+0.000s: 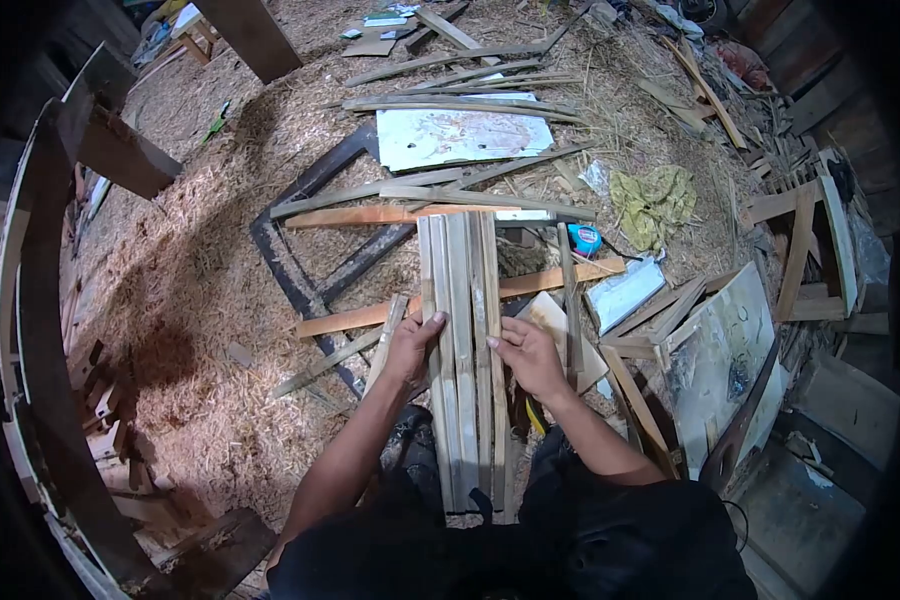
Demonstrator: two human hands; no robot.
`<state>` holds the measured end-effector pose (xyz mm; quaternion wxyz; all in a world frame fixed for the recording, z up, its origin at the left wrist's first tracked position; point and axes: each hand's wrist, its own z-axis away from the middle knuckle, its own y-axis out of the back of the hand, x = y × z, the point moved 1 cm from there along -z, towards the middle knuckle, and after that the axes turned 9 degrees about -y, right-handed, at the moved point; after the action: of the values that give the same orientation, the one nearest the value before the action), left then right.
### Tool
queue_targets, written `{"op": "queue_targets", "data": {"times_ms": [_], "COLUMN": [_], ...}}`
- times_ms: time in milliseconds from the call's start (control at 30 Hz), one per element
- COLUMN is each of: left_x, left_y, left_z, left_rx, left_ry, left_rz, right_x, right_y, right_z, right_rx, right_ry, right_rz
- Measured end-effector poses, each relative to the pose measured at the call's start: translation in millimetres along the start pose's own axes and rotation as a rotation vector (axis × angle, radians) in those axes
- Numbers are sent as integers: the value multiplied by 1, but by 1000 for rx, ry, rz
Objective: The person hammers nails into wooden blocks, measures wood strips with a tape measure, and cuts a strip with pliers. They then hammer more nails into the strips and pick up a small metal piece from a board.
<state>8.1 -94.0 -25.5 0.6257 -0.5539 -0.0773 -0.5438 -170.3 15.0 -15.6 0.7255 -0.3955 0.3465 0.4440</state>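
Observation:
Between my hands runs a bundle of long wooden slats (459,330), laid side by side lengthwise from near my lap to the orange-toned crosspiece ahead. My left hand (411,346) is closed on the bundle's left edge, thumb on top. From the other side, my right hand (530,354) grips the rightmost slat, its thumb also on top and its fingers partly hidden. Under the slats, a reddish wooden strip (540,283) crosses from left to right. A dark rectangular frame (296,270) lies beneath and to the left.
Wood shavings (200,330) cover the floor. A turquoise tape measure (583,239) lies right of the slats, near a crumpled yellow cloth (654,205). Farther off are a white board (465,135) and several loose strips. Wooden boxes (725,350) stand at right, a curved wooden structure (42,300) at left.

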Motion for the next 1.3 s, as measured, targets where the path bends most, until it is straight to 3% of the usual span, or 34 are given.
{"op": "queue_targets", "data": {"times_ms": [300,533,667,867,967,1067,1133,1300], "left_x": [-9,-1,9,40,45,46,47,-15], "left_y": [0,-5,-32,-81,-141,-211,-258,-353], "left_z": [-31,-28,-19,-35,-36,-28,-16,-20], "left_rx": [33,137,286,-138,-340,-682,-858,-1195], "left_ry": [-101,-180,-844,-808,-651,-537,-551,-596], "left_rz": [-101,-504,-1050,-1197,-1116,-1036,-1077,-1021], "right_x": [-2,-4,-32,-74,-116,-159,-171,-190], "right_y": [-2,3,9,23,34,55,80,131], "right_z": [-18,-21,-13,-3,28,76,103,190], "right_rx": [108,234,388,501,588,719,865,1147], "right_ry": [85,63,206,456,470,535,622,483], "right_rz": [64,281,515,682,661,683,734,730]}}
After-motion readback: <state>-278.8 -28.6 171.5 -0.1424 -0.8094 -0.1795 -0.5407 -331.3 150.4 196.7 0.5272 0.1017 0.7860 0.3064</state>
